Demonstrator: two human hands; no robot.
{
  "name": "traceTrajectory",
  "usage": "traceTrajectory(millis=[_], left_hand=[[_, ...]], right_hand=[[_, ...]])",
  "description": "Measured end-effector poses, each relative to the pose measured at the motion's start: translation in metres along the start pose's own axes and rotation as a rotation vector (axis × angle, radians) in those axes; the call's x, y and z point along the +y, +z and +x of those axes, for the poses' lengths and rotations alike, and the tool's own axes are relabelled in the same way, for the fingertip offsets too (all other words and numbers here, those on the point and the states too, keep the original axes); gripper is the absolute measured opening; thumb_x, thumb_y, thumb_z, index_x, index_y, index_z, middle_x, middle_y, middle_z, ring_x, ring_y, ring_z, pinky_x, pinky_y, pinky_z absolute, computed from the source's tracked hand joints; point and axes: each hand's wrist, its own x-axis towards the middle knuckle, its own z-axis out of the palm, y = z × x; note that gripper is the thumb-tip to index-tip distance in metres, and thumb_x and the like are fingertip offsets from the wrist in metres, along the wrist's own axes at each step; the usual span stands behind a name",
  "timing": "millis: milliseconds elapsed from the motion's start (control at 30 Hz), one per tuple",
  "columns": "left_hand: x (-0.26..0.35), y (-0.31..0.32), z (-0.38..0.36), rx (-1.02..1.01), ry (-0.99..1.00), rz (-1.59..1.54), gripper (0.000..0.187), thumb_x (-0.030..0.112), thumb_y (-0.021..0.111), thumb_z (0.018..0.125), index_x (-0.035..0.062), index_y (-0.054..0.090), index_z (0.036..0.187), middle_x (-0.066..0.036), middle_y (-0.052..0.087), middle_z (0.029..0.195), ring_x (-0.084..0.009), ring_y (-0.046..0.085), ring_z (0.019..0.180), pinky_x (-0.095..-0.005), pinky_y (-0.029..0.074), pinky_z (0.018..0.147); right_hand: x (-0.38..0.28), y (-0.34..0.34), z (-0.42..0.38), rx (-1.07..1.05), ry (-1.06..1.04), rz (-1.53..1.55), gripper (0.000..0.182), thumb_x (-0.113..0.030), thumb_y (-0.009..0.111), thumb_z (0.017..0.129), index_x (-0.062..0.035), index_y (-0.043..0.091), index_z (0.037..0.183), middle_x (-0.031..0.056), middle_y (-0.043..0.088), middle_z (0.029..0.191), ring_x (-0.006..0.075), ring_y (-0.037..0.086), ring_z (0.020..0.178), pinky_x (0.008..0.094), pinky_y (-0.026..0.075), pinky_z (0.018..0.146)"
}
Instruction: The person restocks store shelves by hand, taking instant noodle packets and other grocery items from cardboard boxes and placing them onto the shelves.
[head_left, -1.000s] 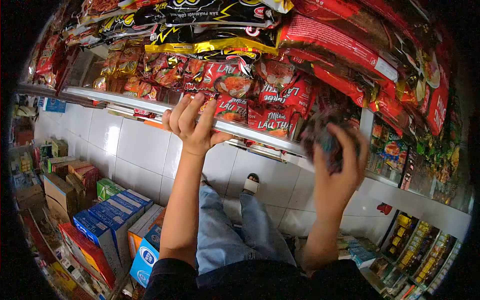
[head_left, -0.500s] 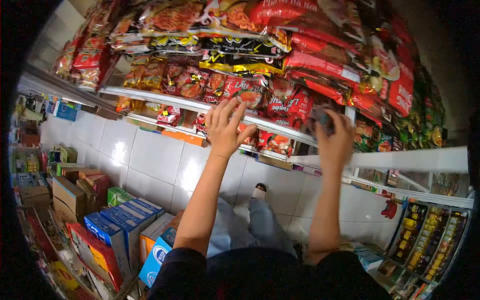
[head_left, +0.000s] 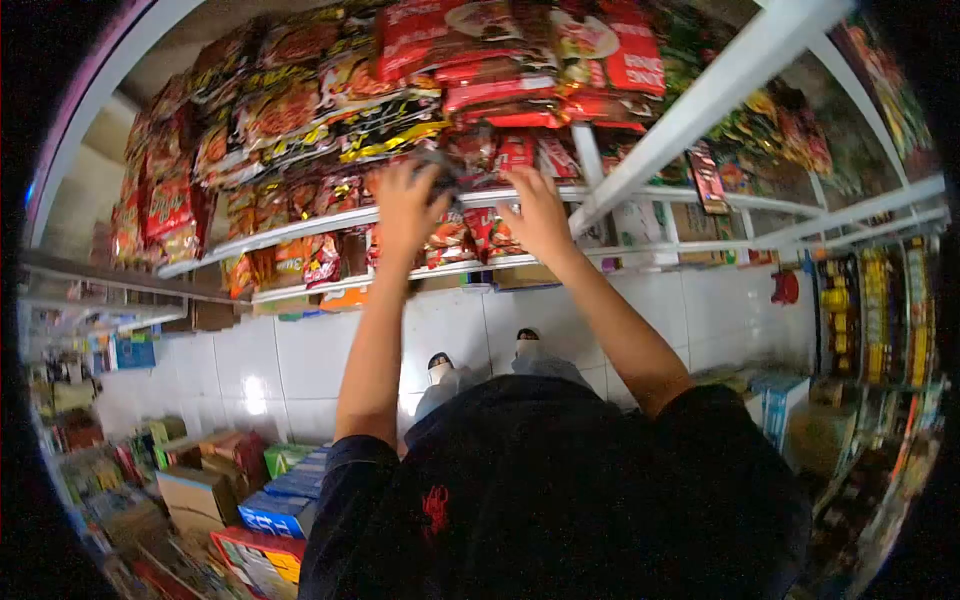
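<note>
My left hand (head_left: 404, 215) is at the white shelf edge with its fingers closed on a dark grey, crumpled cloth (head_left: 438, 172), blurred by motion. To the right, my right hand (head_left: 541, 218) reaches over the same shelf rail (head_left: 470, 198), its fingers stretched out near red noodle packets (head_left: 515, 152) and holding nothing. Black and yellow noodle packets (head_left: 390, 128) are stacked just above my left hand. Below the rail, more red packets (head_left: 450, 243) sit on a lower shelf, partly hidden by my hands.
A thick white post (head_left: 700, 110) slants across the shelving at the right. Blue boxes (head_left: 275, 512) and cardboard cartons (head_left: 195, 500) stand behind me on the left. Beneath the shelves is a white tiled floor (head_left: 330, 365). A red stool-like object (head_left: 785, 287) is at the far right.
The dark cloth was in my right hand and is now at my left hand. My view has shifted rightward along the shelves, and both feet now show.
</note>
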Motion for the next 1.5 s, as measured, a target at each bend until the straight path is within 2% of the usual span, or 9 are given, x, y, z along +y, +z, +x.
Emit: traceTrajectory(millis=[267,433,533,700,867,1000,1100,1267,1500], left_hand=[[-0.068,-0.045,-0.006,0.173,-0.469,0.258,0.043,0.025,0.068,0.061,0.009,0.058,0.1,-0.017,0.054,0.094,-0.0339,0.049,0.086,-0.0431,0.039,0.078],[0.004,-0.012,0.005,-0.023,-0.207,0.19,0.047,0.026,0.071,0.06,0.0097,0.056,0.102,-0.017,0.053,0.097,-0.0337,0.049,0.088,-0.0401,0.041,0.08],[-0.048,-0.041,-0.003,0.072,-0.184,0.127,0.046,0.02,0.071,0.06,0.0072,0.056,0.101,-0.015,0.056,0.094,-0.0326,0.051,0.087,-0.0414,0.041,0.077],[-0.097,-0.068,-0.015,0.28,-0.62,0.555,0.034,0.022,0.07,0.057,0.008,0.058,0.086,-0.014,0.057,0.085,-0.0326,0.053,0.073,-0.0438,0.043,0.063],[-0.001,-0.015,0.005,0.069,-0.21,0.17,0.041,0.025,0.071,0.058,0.0098,0.057,0.093,-0.015,0.056,0.089,-0.0316,0.053,0.08,-0.0439,0.041,0.075],[-0.056,-0.04,-0.006,0.12,-0.223,0.169,0.043,0.024,0.071,0.058,0.0088,0.058,0.096,-0.013,0.057,0.087,-0.0302,0.053,0.084,-0.0407,0.041,0.076],[-0.118,-0.076,-0.023,0.214,-0.587,0.519,0.037,0.026,0.069,0.061,0.0094,0.059,0.092,-0.012,0.06,0.084,-0.0291,0.055,0.078,-0.0399,0.044,0.063],[-0.034,-0.035,0.005,0.043,-0.206,0.08,0.036,0.025,0.069,0.059,0.0088,0.06,0.089,-0.012,0.059,0.082,-0.0299,0.054,0.078,-0.0405,0.042,0.073],[-0.08,-0.05,-0.01,0.134,-0.434,0.299,0.043,0.028,0.069,0.06,0.0103,0.057,0.098,-0.013,0.056,0.084,-0.032,0.053,0.078,-0.0419,0.043,0.07]], right_hand=[[0.016,-0.018,-0.037,-0.201,-0.093,-0.139,0.059,-0.013,0.06,0.071,-0.0103,0.039,0.127,0.0095,0.028,0.137,0.0315,0.026,0.125,0.039,0.03,0.1],[0.026,-0.024,-0.037,-0.227,-0.104,-0.07,0.057,-0.013,0.06,0.071,-0.0089,0.041,0.125,0.0096,0.029,0.136,0.0298,0.027,0.125,0.0394,0.027,0.101],[0.042,-0.04,-0.039,-0.26,-0.19,-0.06,0.048,-0.01,0.06,0.07,-0.0055,0.048,0.116,0.0098,0.035,0.133,0.0266,0.031,0.123,0.0394,0.025,0.102],[0.047,-0.051,-0.043,-0.274,-0.2,-0.095,0.045,-0.007,0.06,0.069,-0.0055,0.05,0.113,0.0101,0.036,0.132,0.0272,0.033,0.121,0.0393,0.028,0.1],[0.043,-0.052,-0.045,-0.209,-0.159,-0.064,0.039,-0.009,0.061,0.07,-0.0052,0.055,0.108,0.0101,0.045,0.124,0.0277,0.041,0.115,0.0384,0.033,0.096],[0.081,-0.111,-0.078,-0.313,0.53,0.432,0.019,-0.012,0.062,0.076,-0.0032,0.063,0.093,0.0065,0.064,0.086,0.0141,0.06,0.083,0.0268,0.047,0.075],[0.153,-0.17,-0.092,0.246,0.439,0.232,0.014,-0.009,0.056,0.078,-0.0003,0.062,0.088,0.0066,0.063,0.078,0.0124,0.058,0.072,0.025,0.045,0.066],[0.277,-0.222,-0.076,0.375,0.569,0.003,0.038,-0.019,0.061,0.075,-0.0038,0.052,0.109,0.008,0.058,0.091,0.0171,0.054,0.086,0.0276,0.04,0.077],[0.271,-0.228,-0.064,0.224,0.762,0.317,0.061,-0.019,0.069,0.066,-0.007,0.043,0.119,0.0106,0.05,0.107,0.0216,0.05,0.097,0.0316,0.037,0.083]])
